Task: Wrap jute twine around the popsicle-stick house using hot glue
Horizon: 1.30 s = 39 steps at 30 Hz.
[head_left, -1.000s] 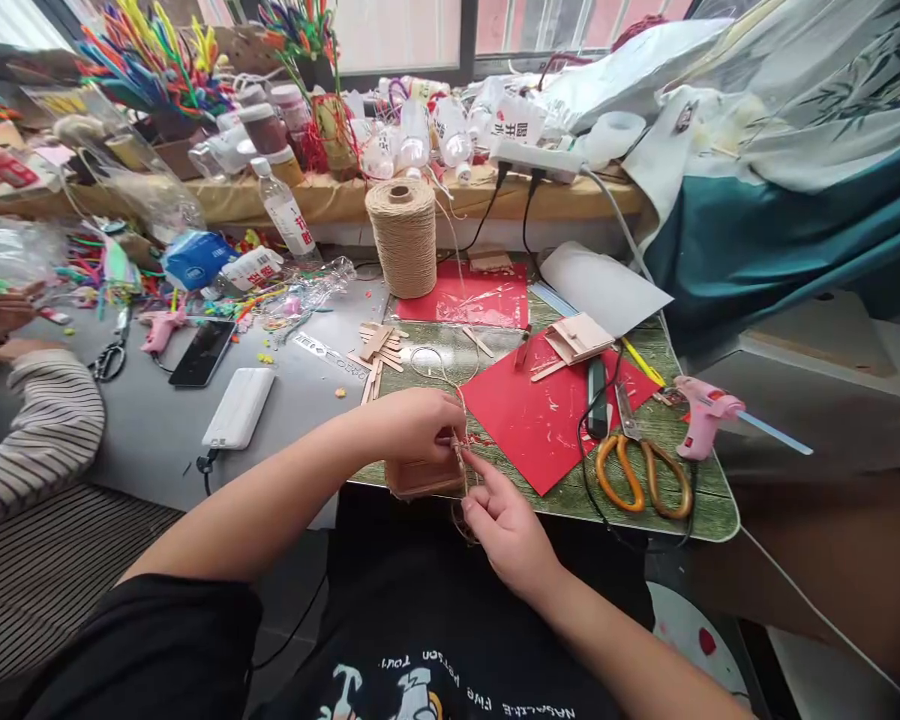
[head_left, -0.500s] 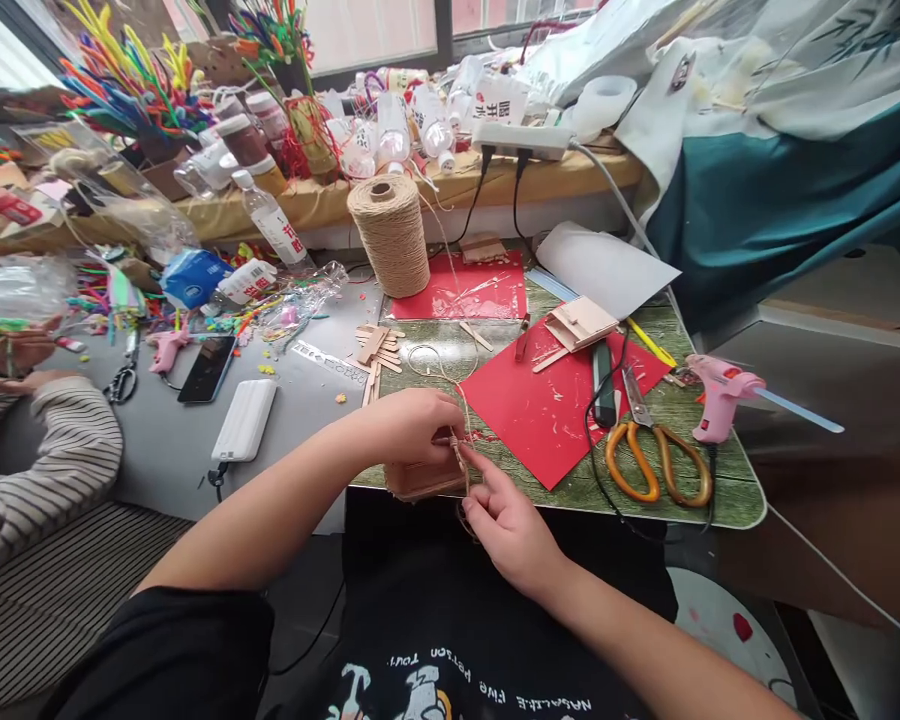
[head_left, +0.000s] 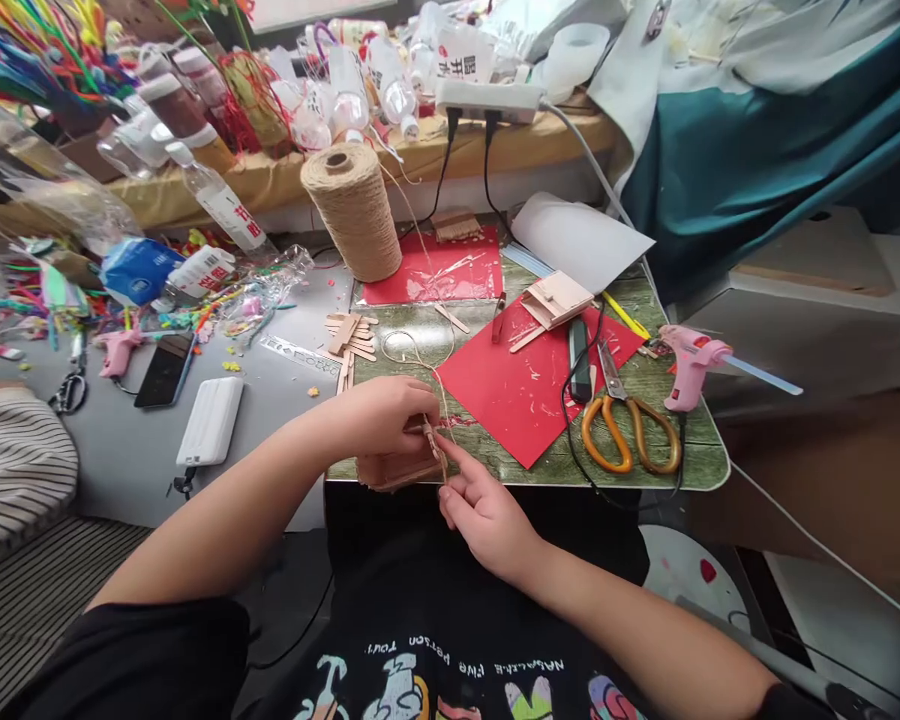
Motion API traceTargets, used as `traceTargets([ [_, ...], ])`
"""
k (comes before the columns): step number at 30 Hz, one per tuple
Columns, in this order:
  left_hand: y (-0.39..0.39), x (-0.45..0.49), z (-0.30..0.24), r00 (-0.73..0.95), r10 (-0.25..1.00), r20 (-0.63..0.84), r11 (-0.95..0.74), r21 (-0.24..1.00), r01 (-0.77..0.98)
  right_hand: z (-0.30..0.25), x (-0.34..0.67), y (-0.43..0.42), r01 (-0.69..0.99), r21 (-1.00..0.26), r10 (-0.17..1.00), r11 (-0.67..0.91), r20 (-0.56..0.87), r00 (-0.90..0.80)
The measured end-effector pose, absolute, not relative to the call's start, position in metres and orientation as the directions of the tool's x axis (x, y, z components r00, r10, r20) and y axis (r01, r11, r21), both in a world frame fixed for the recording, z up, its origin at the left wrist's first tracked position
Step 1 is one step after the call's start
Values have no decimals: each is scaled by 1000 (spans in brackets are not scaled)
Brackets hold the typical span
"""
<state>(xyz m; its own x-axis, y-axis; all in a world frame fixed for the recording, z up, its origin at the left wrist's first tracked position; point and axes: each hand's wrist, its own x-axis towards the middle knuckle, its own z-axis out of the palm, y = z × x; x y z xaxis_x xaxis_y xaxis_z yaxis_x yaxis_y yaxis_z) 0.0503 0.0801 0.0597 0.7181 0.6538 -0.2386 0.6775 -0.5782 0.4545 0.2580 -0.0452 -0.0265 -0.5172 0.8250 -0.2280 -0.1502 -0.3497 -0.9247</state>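
Note:
A small reddish-brown box (head_left: 394, 474), seemingly made of wooden sticks, sits at the table's front edge. My left hand (head_left: 390, 412) is closed over its right end, with the fingertips partly hidden. Jute twine (head_left: 436, 385) runs down from the table to this end of the box. My right hand (head_left: 487, 515) pinches the twine between thumb and fingers just right of the box, its index finger extended to the box's edge. The big twine spool (head_left: 352, 215) stands upright at the back.
Right of my hands lie red paper (head_left: 517, 400), orange-handled scissors (head_left: 630, 430), a cutter (head_left: 579, 360) and a pink glue gun (head_left: 690, 365). Craft sticks (head_left: 351, 337), a power bank (head_left: 211, 420) and a phone (head_left: 165, 370) lie leftward. Another person's striped sleeve (head_left: 7, 470) is at far left.
The view has shifted, so the things on the table sit further left and slightly higher. Both hands stay at the box's right end with the twine, their grip nearly the same.

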Motion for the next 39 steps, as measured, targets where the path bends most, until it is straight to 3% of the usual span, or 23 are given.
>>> traceTargets([
  [18,79,50,61,717,662,-217,-593,433,678,-29,263,-53,12,-978,834,-209,-185,-520],
  [29,80,48,54,734,652,-190,-620,425,660,-21,271,-54,200,-980,793,-7,-127,-596],
  [35,70,41,62,732,679,-65,-643,428,635,-22,275,-52,104,-994,826,33,-32,-563],
  [39,56,37,63,688,702,185,-688,424,588,-21,277,-45,64,-992,877,107,64,-476],
])
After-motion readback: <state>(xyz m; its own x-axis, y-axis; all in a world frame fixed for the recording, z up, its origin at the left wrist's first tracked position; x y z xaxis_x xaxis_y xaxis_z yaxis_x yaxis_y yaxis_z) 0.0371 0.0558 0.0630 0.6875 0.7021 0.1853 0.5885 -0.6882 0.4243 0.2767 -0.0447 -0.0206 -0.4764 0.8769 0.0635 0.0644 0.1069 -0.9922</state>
